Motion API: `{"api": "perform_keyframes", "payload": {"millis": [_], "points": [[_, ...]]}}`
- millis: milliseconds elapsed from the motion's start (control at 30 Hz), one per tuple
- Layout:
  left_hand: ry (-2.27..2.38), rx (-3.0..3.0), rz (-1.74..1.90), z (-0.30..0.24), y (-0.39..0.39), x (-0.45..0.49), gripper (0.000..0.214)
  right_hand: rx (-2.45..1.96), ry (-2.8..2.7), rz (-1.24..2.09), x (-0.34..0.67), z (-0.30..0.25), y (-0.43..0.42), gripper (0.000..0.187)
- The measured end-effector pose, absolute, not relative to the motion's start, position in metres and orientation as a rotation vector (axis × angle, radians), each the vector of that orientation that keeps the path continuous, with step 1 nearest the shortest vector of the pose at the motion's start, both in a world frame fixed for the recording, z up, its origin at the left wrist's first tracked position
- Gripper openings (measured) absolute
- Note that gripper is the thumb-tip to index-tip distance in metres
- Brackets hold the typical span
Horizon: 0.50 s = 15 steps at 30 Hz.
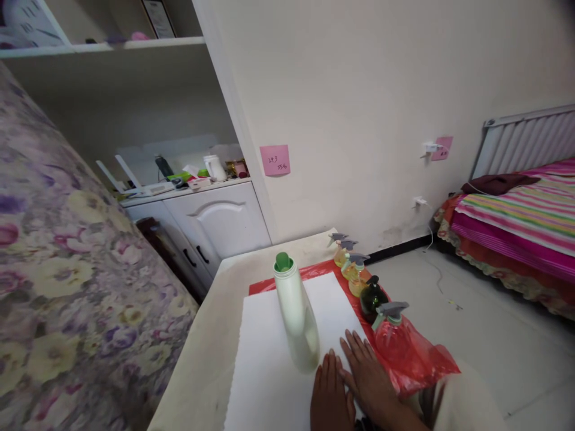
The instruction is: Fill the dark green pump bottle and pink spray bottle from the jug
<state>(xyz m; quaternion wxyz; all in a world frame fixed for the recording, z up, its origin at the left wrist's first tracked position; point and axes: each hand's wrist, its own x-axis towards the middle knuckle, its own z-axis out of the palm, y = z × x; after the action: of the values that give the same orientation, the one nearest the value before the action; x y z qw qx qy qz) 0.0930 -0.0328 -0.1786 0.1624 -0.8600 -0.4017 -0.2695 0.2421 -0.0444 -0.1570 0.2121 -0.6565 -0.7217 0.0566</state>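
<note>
Pale green bottle [299,323] upright on white sheet [260,365], mid-surface, green piece [283,262] in its mouth, handle side facing right. Left hand [329,389] palm down on the sheet, fingers stretched out and together, holding nothing, fingertips just beside the bottle's base. Right hand [366,374] also flat, palm down, fingers slightly spread, nothing gripped, thumb close against left hand. White sheet lies over red plastic [314,270], which shows along far and right edges. Right of the sheet, a row on the red: near spray bottle [392,341] with grey trigger, dark green pump bottle [372,301] beyond it, then spray bottles [358,286] with yellowish contents. All this on a pale surface [202,359]. Floral curtain [58,269] at left; white cabinet [227,218] behind, router [148,190] on top. Pink note [275,160] on wall [359,108], bed [534,203] far right with striped cover
</note>
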Motion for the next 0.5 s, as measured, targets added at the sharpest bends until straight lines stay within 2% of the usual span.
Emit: {"api": "perform_keyframes", "payload": {"millis": [333,500], "points": [[-1.18,-2.541,-0.891,-0.165,-0.036,0.086,0.039,-1.801,-1.936,0.333,0.242,-0.127,-0.052,0.061],[-1.342,-2.694,-1.051,-0.147,-0.048,0.089,0.041,-1.686,-1.77,0.579,0.224,-0.095,-0.079,0.055]]}}
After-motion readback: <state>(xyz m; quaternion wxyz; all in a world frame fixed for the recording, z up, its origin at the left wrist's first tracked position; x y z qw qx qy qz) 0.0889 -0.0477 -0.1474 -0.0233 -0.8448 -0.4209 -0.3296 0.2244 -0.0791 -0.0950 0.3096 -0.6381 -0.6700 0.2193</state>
